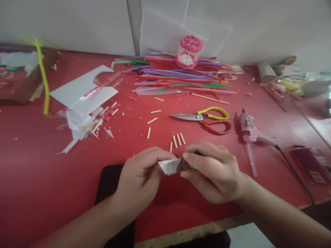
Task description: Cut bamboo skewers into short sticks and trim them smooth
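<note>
My right hand [216,170] is closed around the dark handle of a short, broad-bladed knife [170,166]. Its grey blade points left, its end meeting the thumb side of my left hand [142,175]. The left fingers are curled closed, and whatever they pinch is hidden behind the thumb and blade. Just beyond the hands lie several short cut wooden sticks [175,141] on the red table [144,227]. More short pieces [149,133] are scattered a little farther left.
Scissors [187,117] and a pink glue gun [254,134] with a trailing cord lie to the right. Behind are pipe cleaners [181,75] and a pink round cage-like piece [190,51]. White card [82,93] and scraps lie left. A black flat object [108,181] is under my left arm.
</note>
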`<state>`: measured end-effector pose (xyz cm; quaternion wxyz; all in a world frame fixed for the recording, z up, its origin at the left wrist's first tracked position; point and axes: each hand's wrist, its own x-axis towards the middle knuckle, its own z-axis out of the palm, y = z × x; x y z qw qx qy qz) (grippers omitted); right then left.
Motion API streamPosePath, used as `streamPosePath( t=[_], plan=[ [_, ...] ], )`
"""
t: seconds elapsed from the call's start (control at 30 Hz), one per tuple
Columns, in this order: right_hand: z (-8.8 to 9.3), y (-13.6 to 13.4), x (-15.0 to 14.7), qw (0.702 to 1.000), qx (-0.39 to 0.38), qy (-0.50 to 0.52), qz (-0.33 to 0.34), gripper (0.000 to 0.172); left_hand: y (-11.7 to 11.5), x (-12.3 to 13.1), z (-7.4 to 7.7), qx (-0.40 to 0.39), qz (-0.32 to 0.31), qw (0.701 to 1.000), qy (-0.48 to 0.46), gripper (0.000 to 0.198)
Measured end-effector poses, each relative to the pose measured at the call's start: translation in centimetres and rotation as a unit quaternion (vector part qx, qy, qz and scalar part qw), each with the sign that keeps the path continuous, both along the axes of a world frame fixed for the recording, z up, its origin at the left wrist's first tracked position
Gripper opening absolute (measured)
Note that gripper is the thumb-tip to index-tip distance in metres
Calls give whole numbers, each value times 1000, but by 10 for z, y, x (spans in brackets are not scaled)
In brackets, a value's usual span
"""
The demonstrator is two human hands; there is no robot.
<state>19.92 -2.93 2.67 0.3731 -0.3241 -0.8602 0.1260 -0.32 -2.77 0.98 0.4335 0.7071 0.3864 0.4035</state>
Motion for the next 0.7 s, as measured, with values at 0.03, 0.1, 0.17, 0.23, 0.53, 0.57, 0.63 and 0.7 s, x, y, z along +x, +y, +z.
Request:
streamPosePath(
  t=[0.03,0.1,0.17,0.23,0.53,0.57,0.63,0.7],
  plan=[
    [1,-2,-2,1000,4,-9,1,5,0,0,1,-3,-7,1000,0,32],
    [1,-4,-4,1000,11,-25,-1,6,0,0,2,-8,-14,1000,0,34],
    [2,-4,-3,999,13,-31,1,6,0,0,3,-9,-17,1000,4,32],
    [3,-3,-2,999,14,-31,0,6,2,1,2,-8,-18,1000,7,34],
    [4,-3,0,999,8,-34,-5,5,0,1,-2,-16,16,1000,-1,42],
    [4,-3,0,999,5,-34,-5,5,-1,1,-2,-18,20,1000,-3,43],
    [4,-3,-1,999,1,-35,-8,5,-1,0,-3,-20,24,1000,-5,44],
    [3,-3,-1,999,6,-37,-11,5,-1,0,-3,-17,22,1000,-7,45]
  ],
)
